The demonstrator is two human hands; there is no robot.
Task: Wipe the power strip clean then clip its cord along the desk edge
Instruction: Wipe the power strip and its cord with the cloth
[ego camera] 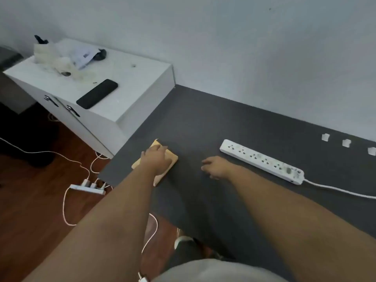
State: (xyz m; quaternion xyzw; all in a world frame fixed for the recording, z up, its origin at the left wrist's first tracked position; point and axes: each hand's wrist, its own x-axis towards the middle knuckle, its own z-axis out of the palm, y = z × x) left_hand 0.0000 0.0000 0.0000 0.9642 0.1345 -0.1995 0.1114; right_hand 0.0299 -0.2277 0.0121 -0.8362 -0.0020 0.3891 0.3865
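A white power strip [261, 160] with grey smudges lies on the dark grey desk [223, 123], its white cord [341, 190] running off to the right. A folded yellow cloth [173, 158] lies near the desk's left edge. My left hand [156, 159] rests flat on top of the cloth, covering most of it. My right hand [215, 166] rests on the desk between the cloth and the strip, fingers loosely curled, holding nothing. Three small white cord clips [346, 143] sit in a row near the wall at the right.
A white cabinet [126, 102] stands left of the desk with a black phone [97, 93] and cluttered paper and plastic on top. On the wooden floor lies another power strip [88, 189] with plugs and white cables. My feet show below the desk.
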